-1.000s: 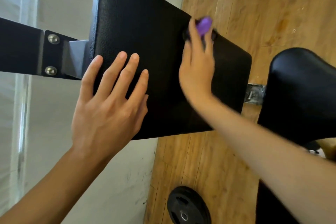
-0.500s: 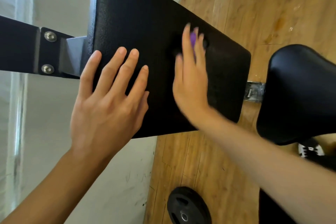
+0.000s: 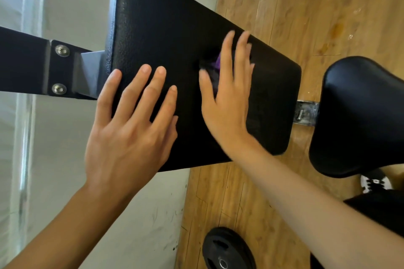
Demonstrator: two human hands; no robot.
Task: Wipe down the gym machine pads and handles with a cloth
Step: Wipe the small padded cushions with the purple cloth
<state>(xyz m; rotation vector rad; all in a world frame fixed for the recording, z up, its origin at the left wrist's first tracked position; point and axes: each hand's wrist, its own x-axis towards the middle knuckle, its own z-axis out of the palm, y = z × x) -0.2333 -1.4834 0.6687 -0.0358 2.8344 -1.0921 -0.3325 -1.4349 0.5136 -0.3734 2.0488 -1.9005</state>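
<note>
The purple cloth (image 3: 218,63) lies on the black back pad (image 3: 164,28), almost wholly hidden under the right hand (image 3: 227,102); only a sliver shows between the fingers. That hand presses it flat with straight, slightly parted fingers and is blurred with motion. A second ago the cloth stood out near the pad's far edge. It has since slid inward to the middle, so a wiping stroke looks under way, with the part nearer the bracket likely still to do.

The left hand (image 3: 129,131) stays spread flat on the pad beside it, apparently steadying it. A bolted metal bracket (image 3: 59,70) carries the pad from the left. The seat pad (image 3: 360,116) sits to the right and looks untouched. Below, a weight plate (image 3: 227,251) lies on the wooden floor (image 3: 295,6).
</note>
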